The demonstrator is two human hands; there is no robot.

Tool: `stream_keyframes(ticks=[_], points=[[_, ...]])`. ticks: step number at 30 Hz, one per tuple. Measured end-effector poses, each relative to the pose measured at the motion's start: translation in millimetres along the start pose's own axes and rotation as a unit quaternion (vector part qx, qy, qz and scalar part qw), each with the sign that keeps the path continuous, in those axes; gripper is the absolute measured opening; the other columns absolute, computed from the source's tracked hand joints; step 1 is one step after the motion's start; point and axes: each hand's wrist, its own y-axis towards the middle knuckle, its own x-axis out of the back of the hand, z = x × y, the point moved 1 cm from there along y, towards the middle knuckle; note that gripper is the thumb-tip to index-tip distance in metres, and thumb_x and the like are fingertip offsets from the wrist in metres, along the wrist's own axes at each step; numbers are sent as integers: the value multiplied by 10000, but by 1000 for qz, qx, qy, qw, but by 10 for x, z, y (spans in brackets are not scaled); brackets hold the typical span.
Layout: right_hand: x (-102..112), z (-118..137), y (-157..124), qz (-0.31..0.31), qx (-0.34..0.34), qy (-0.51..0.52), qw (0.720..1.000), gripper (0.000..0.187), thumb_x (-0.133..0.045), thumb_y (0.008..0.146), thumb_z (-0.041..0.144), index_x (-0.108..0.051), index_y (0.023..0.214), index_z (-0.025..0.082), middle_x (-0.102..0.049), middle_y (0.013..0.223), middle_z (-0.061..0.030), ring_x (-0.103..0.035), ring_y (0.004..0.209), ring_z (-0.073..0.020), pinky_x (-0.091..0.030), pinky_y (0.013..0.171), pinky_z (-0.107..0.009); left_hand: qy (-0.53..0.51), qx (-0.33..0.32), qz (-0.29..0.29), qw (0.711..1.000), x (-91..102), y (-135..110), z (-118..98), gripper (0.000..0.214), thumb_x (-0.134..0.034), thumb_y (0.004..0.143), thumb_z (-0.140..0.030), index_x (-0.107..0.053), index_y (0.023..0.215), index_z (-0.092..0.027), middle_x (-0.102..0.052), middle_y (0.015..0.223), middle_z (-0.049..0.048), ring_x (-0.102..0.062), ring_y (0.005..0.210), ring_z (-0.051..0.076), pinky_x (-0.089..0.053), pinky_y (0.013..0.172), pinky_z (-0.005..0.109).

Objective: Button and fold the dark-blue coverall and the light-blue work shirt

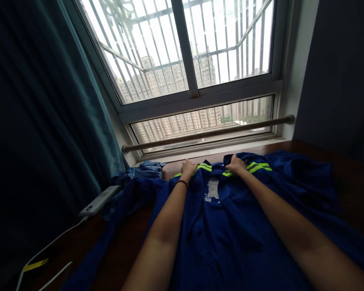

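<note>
Across the lower middle of the frame, a blue work jacket with fluorescent yellow stripes lies spread over a wooden ledge below the window. Near the frame's centre, the left hand is closed on cloth beside one striped shoulder; just right of it, the right hand grips the collar edge. Each seems to hold only a small fold, so a sharp tug could let the fabric slip, and an uneven pull would likely skew the neckline and leave creases down the loose body.

At lower left, a long blue strip of cloth trails close to a white power bank and its white cable; were it dragged sideways, it might catch the cable and pull the power bank along. Whether that strip belongs to the jacket, I cannot tell.

Inside the neck opening sit a pale patch and broken white printing, too small and folded to read. No brand is legible, nor any wording on the yellow tag at lower left.
</note>
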Motion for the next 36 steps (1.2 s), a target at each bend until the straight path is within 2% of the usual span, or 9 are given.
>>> stream_keyframes(ticks=[4,8,10,13,18,22,24,30,36], points=[[1,-52,118,25,5,25,999,480,-620,658,464,-584,957,91,-639,851,-138,-601,788,-242,-431,660,-285,-22,6,37,999,-128,32,134,470,-561,730,-460,-603,940,-41,-626,956,223,-586,902,266,-405,715,294],[37,-201,176,-111,-23,39,993,508,-330,864,422,-399,1225,72,-553,1110,-169,-530,1011,-233,-405,797,-302,-51,-10,28,998,-161,23,198,353,-573,727,-405,-647,913,-115,-667,907,127,-598,874,230,-420,716,272],[41,-318,216,-174,-45,31,983,551,-378,847,404,-324,1284,71,-517,1166,-183,-510,1043,-257,-401,808,-330,-66,-13,14,998,-155,28,206,273,-588,717,-356,-665,885,-154,-679,871,79,-603,854,212,-426,711,257],[3,-464,298,-106,-27,10,994,553,-575,726,362,-454,1198,99,-614,1007,-137,-576,904,-253,-427,733,-307,-88,-12,-30,996,-82,61,219,214,-569,730,-289,-666,897,-196,-679,871,41,-600,852,199,-430,709,252],[-12,-448,357,-73,19,-12,997,187,-537,712,227,-635,846,142,-648,800,-76,-590,798,-214,-418,690,-255,-135,4,-202,970,317,136,244,284,-387,846,-252,-594,1029,-186,-617,1017,87,-555,925,208,-407,778,304],[3,-330,326,-135,37,-34,990,308,-407,751,164,-576,998,91,-603,962,-129,-544,909,-217,-393,776,-263,-227,-100,-454,856,658,77,223,255,-355,877,-261,-577,953,-163,-565,938,90,-528,905,177,-390,832,296],[-21,-315,291,-150,52,-44,986,362,-405,756,167,-525,1088,83,-556,1072,-141,-507,976,-212,-370,829,-260,-226,-147,-489,830,666,26,229,258,-336,885,-254,-545,995,-152,-527,992,107,-502,964,178,-377,871,306],[-120,-406,162,-152,68,-92,982,431,-486,755,255,-493,1137,56,-501,1155,-185,-379,1114,-294,-264,949,-390,23,-70,-192,979,166,37,448,211,-446,814,-243,-595,943,-167,-540,1099,135,-402,1148,282,-286,958,458],[-67,-464,109,-206,19,-184,961,469,-440,817,304,-407,1240,104,-435,1252,-176,-304,1181,-312,-192,964,-478,68,46,-49,995,168,206,783,293,-402,822,-258,-623,947,-112,-620,982,196,-577,946,292,-427,782,394]])
